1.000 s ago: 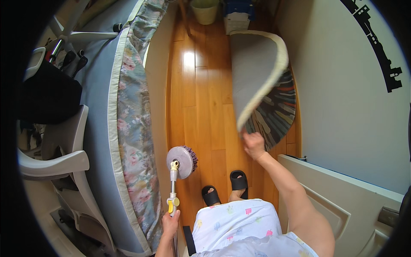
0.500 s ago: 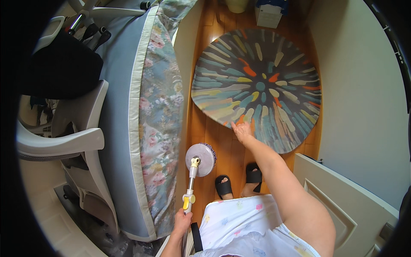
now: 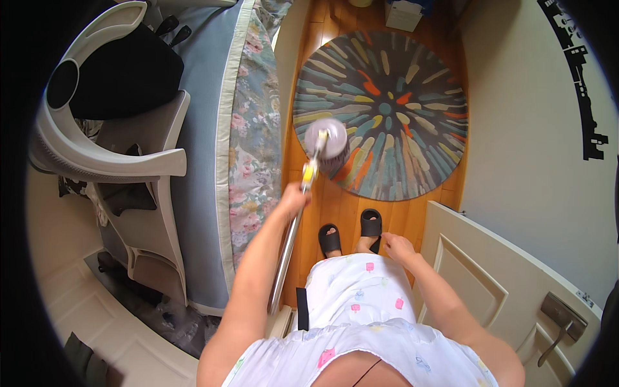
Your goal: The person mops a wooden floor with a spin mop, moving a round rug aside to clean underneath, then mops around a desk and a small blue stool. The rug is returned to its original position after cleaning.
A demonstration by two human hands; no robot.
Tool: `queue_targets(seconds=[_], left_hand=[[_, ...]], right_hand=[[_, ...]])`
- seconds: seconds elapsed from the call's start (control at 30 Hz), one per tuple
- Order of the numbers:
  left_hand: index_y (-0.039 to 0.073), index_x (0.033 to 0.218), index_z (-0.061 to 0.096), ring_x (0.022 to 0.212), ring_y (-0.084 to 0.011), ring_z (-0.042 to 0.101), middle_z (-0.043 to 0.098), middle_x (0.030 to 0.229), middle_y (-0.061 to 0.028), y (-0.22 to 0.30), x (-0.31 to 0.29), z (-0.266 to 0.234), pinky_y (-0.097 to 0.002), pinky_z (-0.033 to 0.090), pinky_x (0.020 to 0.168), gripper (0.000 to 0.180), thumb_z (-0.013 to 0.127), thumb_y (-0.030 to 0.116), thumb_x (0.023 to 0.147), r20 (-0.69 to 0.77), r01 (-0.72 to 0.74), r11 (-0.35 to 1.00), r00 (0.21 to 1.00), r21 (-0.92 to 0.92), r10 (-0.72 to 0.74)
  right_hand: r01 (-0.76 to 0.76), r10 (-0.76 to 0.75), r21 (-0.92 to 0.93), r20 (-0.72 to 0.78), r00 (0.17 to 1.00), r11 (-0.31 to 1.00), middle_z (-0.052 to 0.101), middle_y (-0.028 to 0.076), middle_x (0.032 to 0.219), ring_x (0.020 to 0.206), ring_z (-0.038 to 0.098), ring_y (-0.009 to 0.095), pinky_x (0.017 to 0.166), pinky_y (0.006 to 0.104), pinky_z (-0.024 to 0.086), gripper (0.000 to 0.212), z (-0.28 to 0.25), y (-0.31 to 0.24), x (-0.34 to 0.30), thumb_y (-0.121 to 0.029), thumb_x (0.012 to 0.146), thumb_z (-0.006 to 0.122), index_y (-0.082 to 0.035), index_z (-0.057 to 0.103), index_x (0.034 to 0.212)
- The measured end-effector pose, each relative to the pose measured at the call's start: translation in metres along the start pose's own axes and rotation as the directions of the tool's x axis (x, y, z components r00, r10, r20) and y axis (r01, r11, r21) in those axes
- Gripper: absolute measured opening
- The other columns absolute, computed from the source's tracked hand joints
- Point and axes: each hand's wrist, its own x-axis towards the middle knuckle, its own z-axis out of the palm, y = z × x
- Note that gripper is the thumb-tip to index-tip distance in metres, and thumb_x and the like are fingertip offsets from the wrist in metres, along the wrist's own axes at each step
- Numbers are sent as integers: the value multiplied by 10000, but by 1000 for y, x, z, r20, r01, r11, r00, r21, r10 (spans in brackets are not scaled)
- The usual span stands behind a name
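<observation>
My left hand (image 3: 294, 198) is closed around the pole of a round-headed mop (image 3: 274, 290), just below its yellow clip. The pale mop head (image 3: 326, 138) with its purple-grey fringe is over the near left part of the round rug (image 3: 412, 174), slightly blurred; whether it touches the rug I cannot tell. The rug lies on the wooden floor, patterned in grey, teal, cream and orange streaks. My right hand (image 3: 398, 248) holds nothing, its fingers loosely apart, beside my right black slipper (image 3: 371, 223) and near the white printed dress (image 3: 361, 284).
Along the left runs a bed with a floral cover (image 3: 248, 155); a grey office chair (image 3: 151, 168) stands against it. An open white door (image 3: 477, 277) is at the right, by a pale wall (image 3: 516, 116). A white box (image 3: 403, 17) stands beyond the rug.
The mop has swung up and forward from the floor to over the rug. My right hand has left the rug's near edge and drawn back; that edge, lifted before, now lies lower.
</observation>
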Motion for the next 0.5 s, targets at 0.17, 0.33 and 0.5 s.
queue_targets(seconds=[0.17, 0.33, 0.5], left_hand=[[-19, 826, 521, 529, -147, 574, 591, 672, -102, 40, 15, 12, -263, 488, 424, 156, 566, 126, 864, 243, 369, 870, 922, -327, -300], [70, 826, 496, 514, -136, 553, 548, 668, -52, -1, 16, 54, -253, 466, 398, 257, 546, 313, 893, 166, 399, 807, 917, -436, -363], [72, 1068, 493, 789, -298, 614, 628, 906, -150, -18, 0, 58, -417, 489, 711, 331, 501, 351, 890, -487, 253, 828, 873, 501, 27]], right_hand=[[-89, 81, -46, -162, 983, 995, 615, 169, 982, 908, 581, 331, 781, 414, 462, 316, -6, 30, -57, -127, 817, 542, -47, 526, 1123], [-84, 78, -18, -232, 970, 996, 622, 168, 941, 882, 592, 333, 759, 403, 473, 302, 2, 46, -88, -118, 827, 536, -58, 530, 1122], [-112, 117, 34, -205, 972, 993, 611, 187, 992, 900, 588, 345, 804, 408, 468, 296, 0, 34, -114, -131, 809, 539, -41, 551, 1090]])
